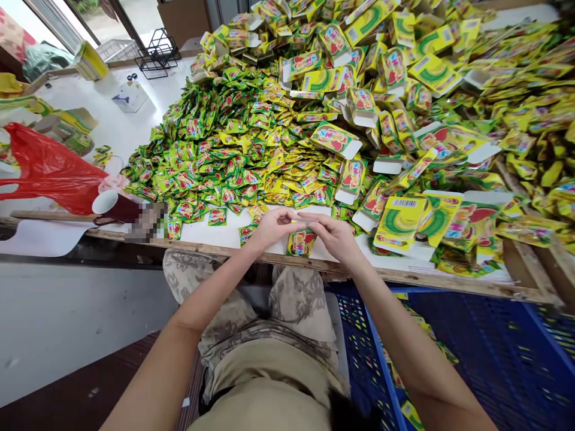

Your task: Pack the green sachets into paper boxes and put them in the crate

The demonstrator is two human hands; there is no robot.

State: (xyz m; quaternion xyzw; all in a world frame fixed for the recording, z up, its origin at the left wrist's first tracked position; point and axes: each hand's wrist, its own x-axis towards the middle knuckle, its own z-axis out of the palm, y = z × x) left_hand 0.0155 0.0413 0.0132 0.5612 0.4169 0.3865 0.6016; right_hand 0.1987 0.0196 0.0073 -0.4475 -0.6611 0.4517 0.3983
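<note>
Nearest, the patterned trousers showed below the table, and the right forearm covered part of a blue crate whose bottom edge was cut off. At the table's wooden edge, the left hand and right hand met with fingers drawn in narrow, holding a small carton by its top; the fingers hid its upper end, so the exact grip of each fingertip could not be made out. To the left, a blurred, pixelated patch obscured something beside a dark mug, near a red plastic bag. Beyond the hands spread heaped packets, partly buried under cartons farther right. Farthest left of the heap stood a black wire rack.
</note>
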